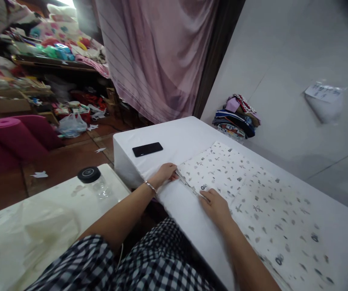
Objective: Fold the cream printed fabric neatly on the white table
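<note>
Item: printed fabric (264,210), white, with small grey and brown motifs; laid flat along a white-covered table (176,133), its near edge set close to the table's front. By the left hand (168,172) the far-left corner is held, the fingertips drawn together on it; a bracelet (150,186) is worn at the wrist. By the right hand (215,204) the same edge is pinched farther along, the fingers curled inward with little gap showing.

On the same table: one black smartphone (147,149), laid beyond the left hand, apart from the fabric; one pile of folded clothes (234,121), stacked by the wall.

On a white side table (63,190), left: one clear jar (102,190), black-lidded, upright; one crumpled translucent plastic sheet (31,238).

Surroundings: pink curtain (164,56), hung behind; magenta rolled mat (19,137), placed on the tiled floor; handwritten paper (323,93), fixed to the wall in clear plastic.
</note>
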Demonstrator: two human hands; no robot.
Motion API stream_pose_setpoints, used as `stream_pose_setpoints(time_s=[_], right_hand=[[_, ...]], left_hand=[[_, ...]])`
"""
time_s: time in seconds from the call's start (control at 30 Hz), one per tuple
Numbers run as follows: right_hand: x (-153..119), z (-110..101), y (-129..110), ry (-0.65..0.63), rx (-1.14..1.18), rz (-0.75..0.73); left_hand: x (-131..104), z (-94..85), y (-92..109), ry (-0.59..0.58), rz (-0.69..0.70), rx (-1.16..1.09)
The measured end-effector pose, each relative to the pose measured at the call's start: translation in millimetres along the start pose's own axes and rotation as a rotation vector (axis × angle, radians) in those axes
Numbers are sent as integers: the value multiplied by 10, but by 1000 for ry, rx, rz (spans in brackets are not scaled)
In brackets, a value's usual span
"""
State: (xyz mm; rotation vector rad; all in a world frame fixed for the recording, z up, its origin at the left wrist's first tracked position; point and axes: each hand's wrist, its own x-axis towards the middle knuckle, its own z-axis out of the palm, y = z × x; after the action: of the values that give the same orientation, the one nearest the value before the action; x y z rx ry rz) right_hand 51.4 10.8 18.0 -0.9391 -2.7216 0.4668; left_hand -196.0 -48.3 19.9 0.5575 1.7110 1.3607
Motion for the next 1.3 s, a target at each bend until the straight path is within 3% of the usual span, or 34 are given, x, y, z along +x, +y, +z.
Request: stream_pose_setpoints(time_s=[0.2,0.37,0.47,0.63,0.87,1.1,1.3], right_hand=[[407,-114,-313,-2,35,-18],[943,79,-599,-5,38,10],[1114,225,-656,-38,2,35],[1159,319,-647,-9,-3,-1],[1068,141,-646,114,4,-77],[1058,160,-846,-75,-212,-73],[1061,207,-897,-37,-253,-80]], left_hand=[[-36,17,1,10,45,42],[-48,29,7,-1,80,50],[-23,26,0,-20,91,48],[56,21,-52,-18,92,34],[94,-1,-110,41,133,45],[57,23,-108,120,200,-3],[83,-18,-195,144,373,79]])
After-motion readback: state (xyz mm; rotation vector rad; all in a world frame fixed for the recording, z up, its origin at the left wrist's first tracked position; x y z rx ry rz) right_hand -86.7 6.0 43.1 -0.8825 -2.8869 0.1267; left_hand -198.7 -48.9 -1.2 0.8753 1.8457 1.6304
